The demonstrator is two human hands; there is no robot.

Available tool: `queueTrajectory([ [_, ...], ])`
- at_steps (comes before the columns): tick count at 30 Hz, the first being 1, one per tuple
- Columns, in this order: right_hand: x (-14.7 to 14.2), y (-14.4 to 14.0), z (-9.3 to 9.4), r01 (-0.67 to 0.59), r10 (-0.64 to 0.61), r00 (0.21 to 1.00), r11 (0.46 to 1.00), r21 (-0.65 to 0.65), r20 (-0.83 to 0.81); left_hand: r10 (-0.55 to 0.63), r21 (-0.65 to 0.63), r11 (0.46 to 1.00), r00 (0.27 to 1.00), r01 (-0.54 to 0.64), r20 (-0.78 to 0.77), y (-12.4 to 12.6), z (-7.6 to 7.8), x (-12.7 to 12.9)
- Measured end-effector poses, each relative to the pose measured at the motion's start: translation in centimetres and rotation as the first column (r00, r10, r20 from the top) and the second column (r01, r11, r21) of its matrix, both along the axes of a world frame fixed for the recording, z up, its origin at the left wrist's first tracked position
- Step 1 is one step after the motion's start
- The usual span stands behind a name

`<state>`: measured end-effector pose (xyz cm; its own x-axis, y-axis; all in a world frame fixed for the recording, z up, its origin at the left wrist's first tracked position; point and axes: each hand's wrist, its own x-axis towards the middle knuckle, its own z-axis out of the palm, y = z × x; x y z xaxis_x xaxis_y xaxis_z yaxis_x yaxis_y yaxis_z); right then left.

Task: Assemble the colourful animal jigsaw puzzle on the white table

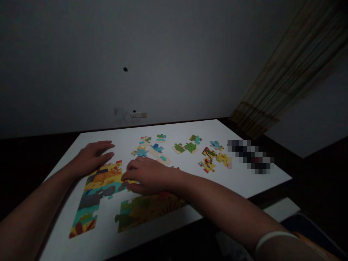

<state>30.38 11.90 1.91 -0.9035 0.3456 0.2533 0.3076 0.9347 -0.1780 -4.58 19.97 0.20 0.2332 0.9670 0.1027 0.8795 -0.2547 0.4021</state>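
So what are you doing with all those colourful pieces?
A person is at a white table with a jigsaw puzzle. The right hand presses on the edge of a joined-up section, and the left hand lies flat by its top corner. Another joined section lies nearer the table edge, apart from the first. Loose pieces are scattered further back.

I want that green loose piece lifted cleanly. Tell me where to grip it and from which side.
Probably pinch the green piece by its far and near edges, coming straight down from above: it lies flat on the table, abutting a neighbouring piece at its left.
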Motion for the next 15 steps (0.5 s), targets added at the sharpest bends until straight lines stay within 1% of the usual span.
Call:
queueTrajectory([
  [6,0.05,0.54,-0.41,-0.046,0.045,0.999,0.997,0.057,0.007,-0.005,-0.002,1.0,1.0,0.005,0.0,0.13,-0.36,-0.32],
  [15,0.29,0.45,-0.01,-0.06,0.058,0.998,0.996,0.059,0.029,0.008,0.006,1.0,1.0,-0.008,-0.017,-0.17,0.16,0.06],
])
